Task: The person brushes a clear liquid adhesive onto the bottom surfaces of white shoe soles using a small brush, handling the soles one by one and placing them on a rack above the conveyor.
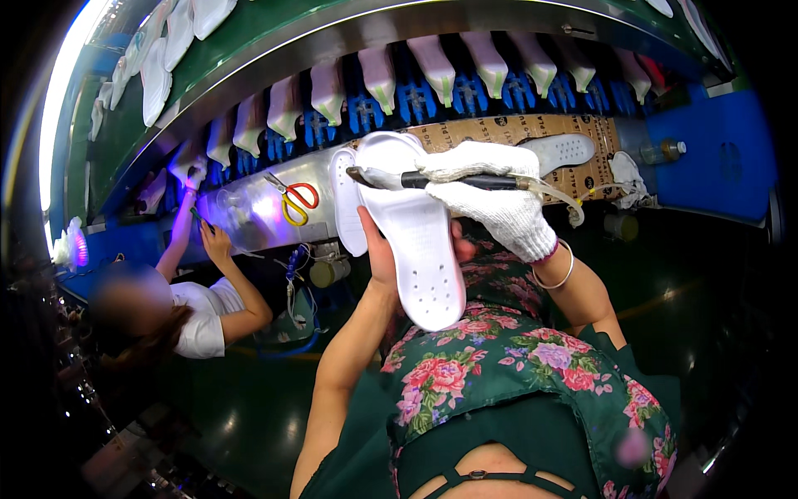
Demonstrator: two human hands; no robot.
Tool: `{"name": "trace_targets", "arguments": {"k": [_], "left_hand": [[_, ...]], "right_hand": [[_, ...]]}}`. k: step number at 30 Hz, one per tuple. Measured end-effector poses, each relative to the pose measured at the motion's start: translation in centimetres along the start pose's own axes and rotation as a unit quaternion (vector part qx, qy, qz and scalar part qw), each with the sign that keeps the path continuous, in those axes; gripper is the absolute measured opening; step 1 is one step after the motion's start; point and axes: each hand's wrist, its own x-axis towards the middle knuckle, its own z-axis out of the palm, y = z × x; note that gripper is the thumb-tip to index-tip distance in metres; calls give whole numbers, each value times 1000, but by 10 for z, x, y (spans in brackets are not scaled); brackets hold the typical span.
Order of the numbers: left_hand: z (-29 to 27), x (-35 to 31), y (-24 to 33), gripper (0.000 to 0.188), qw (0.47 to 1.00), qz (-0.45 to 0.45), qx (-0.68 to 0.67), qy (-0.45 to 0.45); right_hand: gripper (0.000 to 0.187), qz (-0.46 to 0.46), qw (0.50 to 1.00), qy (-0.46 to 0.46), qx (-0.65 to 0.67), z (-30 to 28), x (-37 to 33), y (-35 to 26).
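Note:
A white shoe sole (426, 262) with small holes toward its near end is tilted in front of my body. My bare left hand (382, 254) grips it from beneath, with fingers and thumb on either side. My right hand (492, 191), in a white knit glove, closes around a brush (413, 180) with a black handle and a clear tube trailing from its back end. The dark bristle tip lies over the upper part of the sole; whether it touches cannot be told. Just left of the held sole, another white sole (343, 208) lies on the metal bench.
Red and yellow handled scissors (294, 202) lie on the bench. A sole (565, 151) rests on cardboard (594, 125) at right, near a clear bottle (662, 151). Pinkish shoe uppers (431, 68) line a rack with blue clamps. At left, a co-worker (204, 312) reaches toward the rack.

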Motion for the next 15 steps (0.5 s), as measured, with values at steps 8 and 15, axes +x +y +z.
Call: {"name": "trace_targets", "arguments": {"k": [8,15], "left_hand": [[24,30,13,107,987,156,-9,44],[11,33,10,96,934,162,249,198]], "right_hand": [[23,-370,906,77,-189,3,28,-4],[37,-374,863,54,-335,18,12,8]]}}
